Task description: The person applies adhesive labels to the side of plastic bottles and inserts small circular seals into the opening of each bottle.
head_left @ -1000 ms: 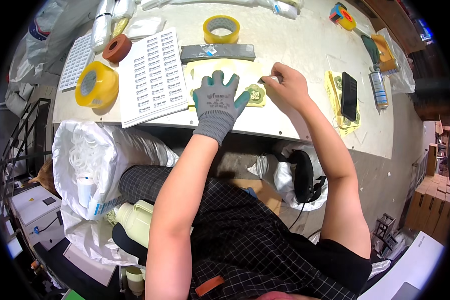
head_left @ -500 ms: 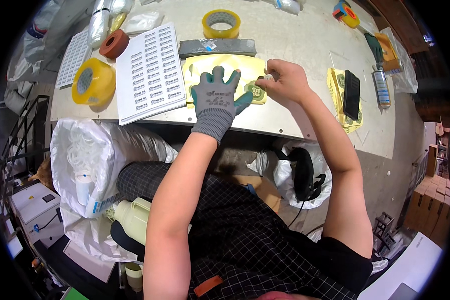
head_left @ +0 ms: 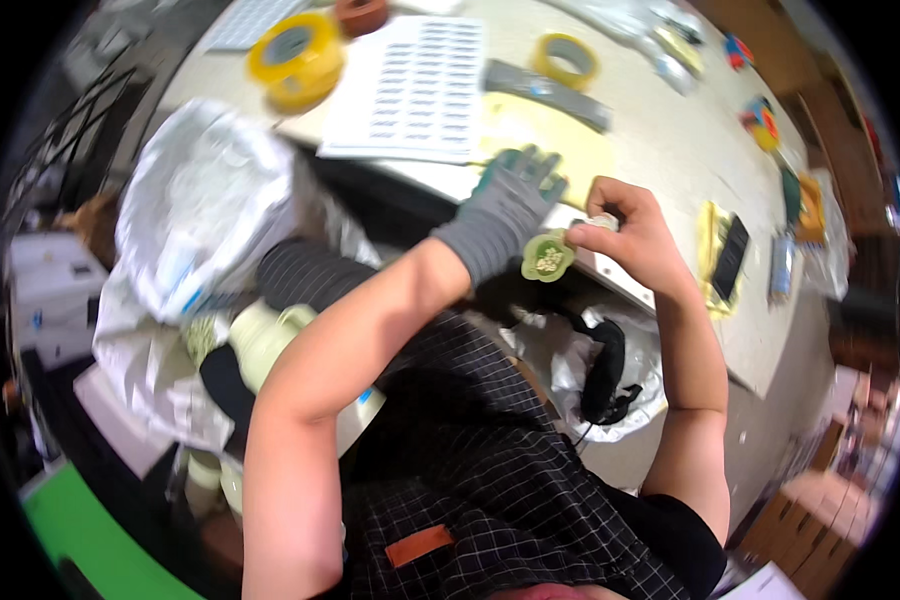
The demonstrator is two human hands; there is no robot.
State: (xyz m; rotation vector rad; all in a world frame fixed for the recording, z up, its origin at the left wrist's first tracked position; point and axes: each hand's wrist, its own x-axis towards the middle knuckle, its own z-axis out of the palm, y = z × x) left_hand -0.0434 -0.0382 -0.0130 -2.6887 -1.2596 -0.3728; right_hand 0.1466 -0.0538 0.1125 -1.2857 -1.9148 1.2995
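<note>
Nearest the camera, a checked dark apron covers the lap, and both forearms rise from it toward the edge of the surface (head_left: 670,130). The left hand (head_left: 505,205), in a grey-and-green glove, is closed on a small round pale-green piece (head_left: 547,257), held out over the surface's near edge, above the lap. The bare right hand (head_left: 630,235) is pinched shut on a little whitish bit (head_left: 604,222) just beside that green piece, fingertips almost meeting it. This looks like the fitting or sticking step, a small part going onto the green round; my guess is the next move calls for a steady, well-aimed press while the gloved hand holds the piece still.

Left of the arms sits a big white plastic bag (head_left: 195,200). Beyond the hands lie a white label sheet (head_left: 415,85), a grey bar (head_left: 545,92), and two yellow tape rolls (head_left: 295,60) (head_left: 566,58). Off right, a dark phone (head_left: 730,255) rests on a yellow pad.
</note>
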